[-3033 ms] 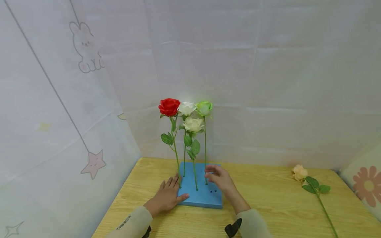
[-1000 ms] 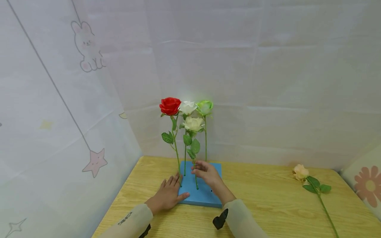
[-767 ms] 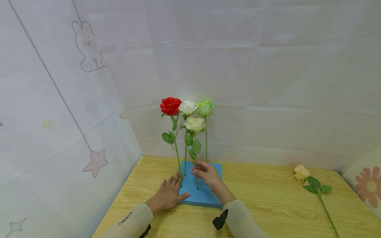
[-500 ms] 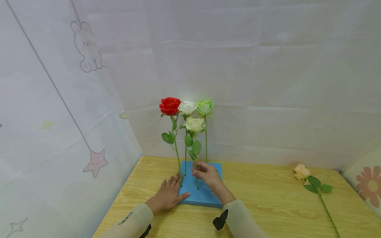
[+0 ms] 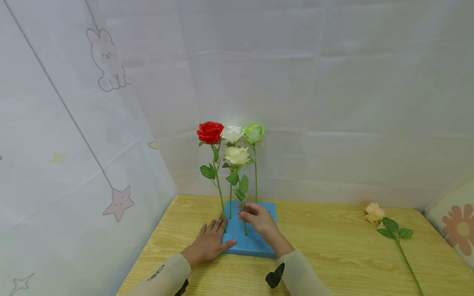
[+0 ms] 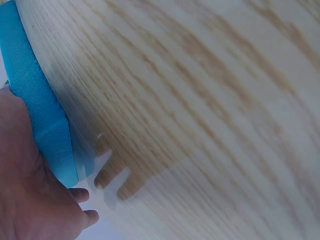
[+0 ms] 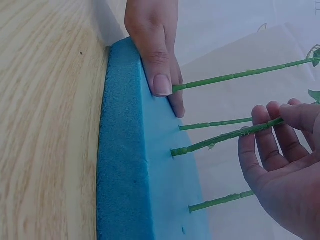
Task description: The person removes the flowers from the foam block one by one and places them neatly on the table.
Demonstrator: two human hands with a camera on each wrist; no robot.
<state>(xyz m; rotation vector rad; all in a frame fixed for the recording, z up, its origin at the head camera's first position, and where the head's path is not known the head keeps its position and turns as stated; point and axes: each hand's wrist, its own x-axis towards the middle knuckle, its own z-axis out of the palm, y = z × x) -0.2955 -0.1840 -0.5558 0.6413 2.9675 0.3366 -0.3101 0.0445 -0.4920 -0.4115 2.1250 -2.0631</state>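
A blue foam block holds several upright artificial roses: red, white, pale green and, nearer me, cream. My right hand pinches the cream rose's stem between thumb and fingers, partway above the foam; the right wrist view shows this stem standing in its hole. Spread over the block's left edge, my left hand rests beside the red rose's stem, thumb on the foam's top. In the left wrist view, part of that hand lies against the blue side.
A peach rose with green leaves lies on the wooden table at the right, its stem pointing toward me. Behind the block hangs a pale cloth wall; another, with printed drawings, stands at the left.
My right hand has moved left from near the green rose's stem to the cream rose's stem. The cream bloom has just turned and shifted slightly left. My left hand has stayed in place.
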